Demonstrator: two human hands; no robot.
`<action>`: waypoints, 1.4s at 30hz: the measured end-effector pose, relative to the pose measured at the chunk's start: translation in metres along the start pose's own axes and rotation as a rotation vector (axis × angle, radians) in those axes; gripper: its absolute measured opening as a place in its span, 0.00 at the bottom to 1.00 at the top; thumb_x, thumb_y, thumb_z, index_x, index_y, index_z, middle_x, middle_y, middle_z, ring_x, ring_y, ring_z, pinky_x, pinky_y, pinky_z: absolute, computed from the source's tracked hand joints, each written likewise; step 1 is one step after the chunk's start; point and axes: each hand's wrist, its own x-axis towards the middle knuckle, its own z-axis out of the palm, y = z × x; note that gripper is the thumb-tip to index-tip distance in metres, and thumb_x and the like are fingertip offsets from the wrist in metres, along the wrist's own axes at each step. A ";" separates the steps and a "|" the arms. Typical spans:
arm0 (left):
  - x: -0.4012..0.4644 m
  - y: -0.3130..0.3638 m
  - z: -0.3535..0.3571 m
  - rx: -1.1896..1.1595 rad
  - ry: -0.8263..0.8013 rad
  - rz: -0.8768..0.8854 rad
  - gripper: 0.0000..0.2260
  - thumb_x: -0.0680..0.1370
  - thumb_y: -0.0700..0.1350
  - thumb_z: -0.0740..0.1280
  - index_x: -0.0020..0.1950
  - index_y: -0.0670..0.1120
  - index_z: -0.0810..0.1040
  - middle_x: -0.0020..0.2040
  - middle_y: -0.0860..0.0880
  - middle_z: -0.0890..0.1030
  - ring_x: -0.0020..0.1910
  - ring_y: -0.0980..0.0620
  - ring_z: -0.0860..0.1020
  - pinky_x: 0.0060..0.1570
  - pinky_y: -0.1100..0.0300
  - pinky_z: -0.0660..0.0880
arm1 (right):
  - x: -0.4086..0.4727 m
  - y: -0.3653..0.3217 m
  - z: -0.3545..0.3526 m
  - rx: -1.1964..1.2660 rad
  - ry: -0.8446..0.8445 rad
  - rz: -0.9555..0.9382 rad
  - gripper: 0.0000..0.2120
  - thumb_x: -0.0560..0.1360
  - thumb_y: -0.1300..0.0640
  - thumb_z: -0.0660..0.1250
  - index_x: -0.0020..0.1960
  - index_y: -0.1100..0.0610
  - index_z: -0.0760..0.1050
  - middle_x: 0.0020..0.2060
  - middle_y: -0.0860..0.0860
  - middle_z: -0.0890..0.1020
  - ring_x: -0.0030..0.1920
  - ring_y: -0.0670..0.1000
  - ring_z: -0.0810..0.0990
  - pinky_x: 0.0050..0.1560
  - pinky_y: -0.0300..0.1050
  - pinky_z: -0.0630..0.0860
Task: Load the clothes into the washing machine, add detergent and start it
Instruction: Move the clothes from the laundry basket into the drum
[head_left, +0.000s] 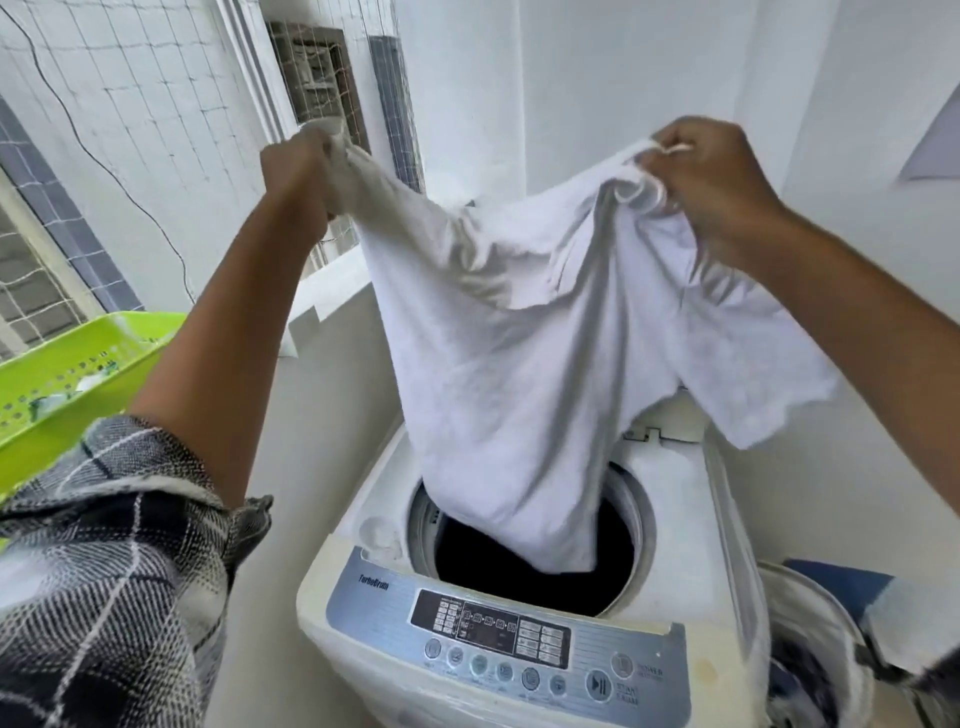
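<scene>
While the two hands are raised above the machine, each one has its own grip on the same white garment (524, 364). The left hand (298, 174) is clenched on a bunched corner of the cloth, and the right hand (711, 179) has its fingers curled around the other upper edge, where the fabric is gathered into folds. Between the two hands the cloth sags a little, then it hangs down as one wide sheet. Its lower end reaches into the round opening of the drum (524, 566), which looks dark inside.

There is one washing machine (670, 499), a white top-loading one, and its lid is open. On the front edge is one control panel (506, 649) with a dark display in the middle and a row of round buttons below it; the brand word on the left is too blurred for me to read with certainty.

At the left side there is one green plastic basket (78, 364), with some small items inside that I cannot identify. The left arm has a checked black-and-white sleeve (104, 561) rolled up at the elbow. At the lower right corner one white bucket (810, 639) stands just beside the machine, with mixed cloth in it.
</scene>
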 end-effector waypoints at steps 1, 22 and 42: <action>0.004 -0.006 0.000 0.087 -0.048 0.009 0.08 0.75 0.41 0.68 0.53 0.46 0.80 0.41 0.49 0.78 0.37 0.55 0.77 0.30 0.68 0.75 | 0.005 -0.006 0.000 0.007 0.008 -0.021 0.12 0.74 0.61 0.66 0.35 0.48 0.71 0.33 0.44 0.74 0.32 0.38 0.72 0.38 0.35 0.69; 0.029 -0.158 -0.056 0.922 -0.319 -0.258 0.14 0.73 0.48 0.72 0.34 0.43 0.71 0.18 0.48 0.73 0.15 0.54 0.72 0.16 0.67 0.70 | 0.005 0.043 0.044 -0.720 -0.506 -0.027 0.09 0.76 0.62 0.61 0.47 0.63 0.79 0.48 0.60 0.81 0.50 0.57 0.77 0.42 0.42 0.64; -0.115 -0.320 0.008 0.712 -0.952 -0.470 0.18 0.81 0.49 0.60 0.70 0.48 0.68 0.65 0.48 0.75 0.54 0.48 0.78 0.53 0.53 0.69 | -0.151 0.204 0.072 -0.576 -0.552 0.576 0.09 0.72 0.63 0.60 0.45 0.68 0.77 0.42 0.61 0.84 0.49 0.61 0.81 0.52 0.55 0.77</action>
